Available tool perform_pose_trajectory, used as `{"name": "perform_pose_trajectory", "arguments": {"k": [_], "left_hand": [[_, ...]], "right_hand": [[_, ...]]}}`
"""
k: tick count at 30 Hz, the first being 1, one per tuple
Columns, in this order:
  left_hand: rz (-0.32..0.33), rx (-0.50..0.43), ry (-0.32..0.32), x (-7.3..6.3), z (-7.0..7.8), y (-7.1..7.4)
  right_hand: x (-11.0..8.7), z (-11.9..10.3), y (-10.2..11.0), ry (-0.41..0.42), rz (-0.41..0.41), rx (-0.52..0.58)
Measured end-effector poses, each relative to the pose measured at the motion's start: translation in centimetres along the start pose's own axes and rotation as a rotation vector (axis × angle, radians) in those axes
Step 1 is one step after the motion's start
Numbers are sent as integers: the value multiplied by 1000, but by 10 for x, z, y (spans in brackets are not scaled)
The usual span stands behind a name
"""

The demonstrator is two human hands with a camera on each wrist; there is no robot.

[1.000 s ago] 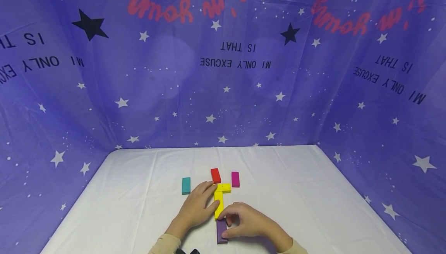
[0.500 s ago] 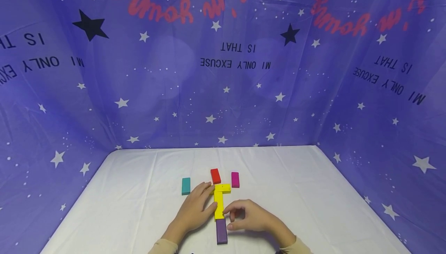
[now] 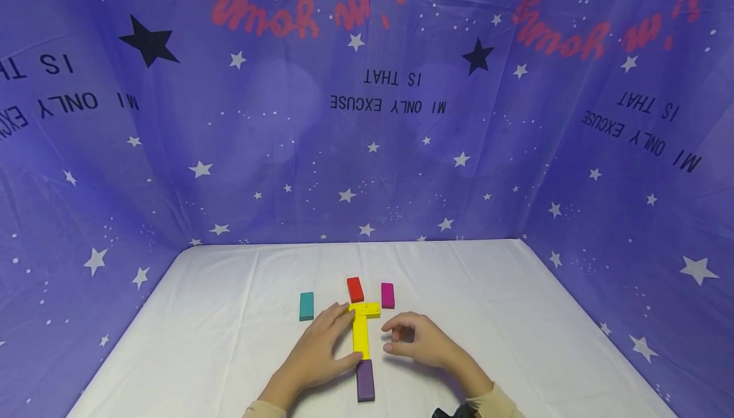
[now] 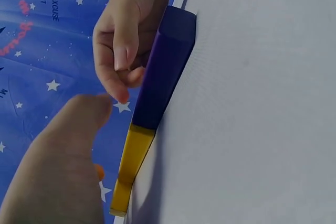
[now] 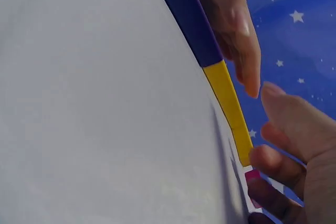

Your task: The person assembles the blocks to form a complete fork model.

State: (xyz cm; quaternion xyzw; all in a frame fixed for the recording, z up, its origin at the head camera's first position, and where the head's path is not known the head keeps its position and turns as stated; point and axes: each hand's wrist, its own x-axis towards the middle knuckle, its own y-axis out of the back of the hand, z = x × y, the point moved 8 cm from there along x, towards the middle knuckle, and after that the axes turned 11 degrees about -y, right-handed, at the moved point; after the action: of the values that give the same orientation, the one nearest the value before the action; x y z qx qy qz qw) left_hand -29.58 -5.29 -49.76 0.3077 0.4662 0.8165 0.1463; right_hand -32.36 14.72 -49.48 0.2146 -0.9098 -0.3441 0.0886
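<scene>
Star-printed fabric backdrop (image 3: 321, 179), blue-purple, enclosed the far side and both flanks; black lettering (image 3: 387, 104) on it read upside down. White cloth-covered surface (image 3: 459, 290) extended from its foot toward the person.

Left hand (image 3: 315, 354): released, fingers extended forward and holding nothing, palm side down, just left of the block line. In the head view its fingertips overlapped the left end of the crosswise yellow block (image 3: 371, 309) and its thumb overlapped the near end of the lengthwise yellow block (image 3: 360, 335); contact could not be told.

Right hand (image 3: 424, 345): also released, fingers loosely bent with a gap between thumb and index finger, nothing grasped; positioned right of the lengthwise yellow block and apart from it. Beige sleeve (image 3: 496, 401) at this wrist, with a dark object (image 3: 459, 411) beside it, cut off by the lower edge.

Blocks, all lying flat. Purple block (image 3: 365, 381) was nearest the person, end to end with the lengthwise yellow block; the latter met the crosswise one in a T. Teal block (image 3: 306, 306) lay apart, to the left. Magenta block (image 3: 387, 295) lay beyond the T's right end. Red block (image 3: 355, 289) lay just beyond the crosswise yellow block, slightly tilted leftward.
</scene>
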Motion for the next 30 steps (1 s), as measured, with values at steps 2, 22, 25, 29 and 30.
{"name": "perform_pose_trajectory", "arguments": {"k": [2, 22, 25, 29, 30], "left_hand": [[-11, 4, -15, -1, 3, 0], [-64, 50, -81, -3, 13, -5], [-72, 50, -82, -3, 14, -5], [-79, 57, -84, -3, 14, -5], [-81, 58, -84, -4, 14, -5]], "right_hand": [[3, 5, 4, -12, 43, -9], [38, 31, 30, -141, 384, -140], [45, 33, 32, -150, 396, -156], [53, 35, 31, -196, 364, -194], [54, 36, 31, -207, 354, -212]]}}
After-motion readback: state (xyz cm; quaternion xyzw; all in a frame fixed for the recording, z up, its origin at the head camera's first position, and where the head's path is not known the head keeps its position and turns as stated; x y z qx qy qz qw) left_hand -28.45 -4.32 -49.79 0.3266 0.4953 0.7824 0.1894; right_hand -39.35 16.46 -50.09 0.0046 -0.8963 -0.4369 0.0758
